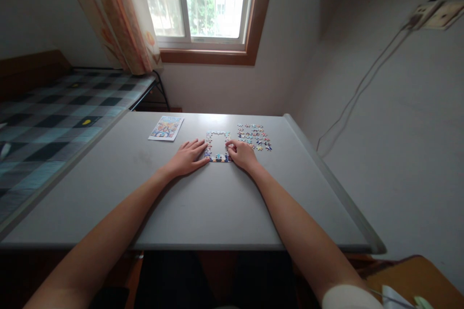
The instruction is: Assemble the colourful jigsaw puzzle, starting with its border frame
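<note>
A jigsaw puzzle border [218, 158] lies on the table, a rectangular ring of joined pieces around a bare middle. Its bottom row is dark blue with some orange. My left hand [186, 157] rests flat and open at the ring's left side, fingertips and thumb touching that edge. At the right side my right hand [242, 153] is closed in a pinch on a small puzzle piece, mostly hidden by the fingers. Loose puzzle pieces [259, 137] are spread just beyond and to the right of that hand.
A printed picture sheet [166, 128] lies at the back left of the grey table [203, 207]. Beyond the table's left edge is a bed [72, 101] with a checked cover. A window [203, 5] is ahead, and a cable [357, 94] hangs down the right wall.
</note>
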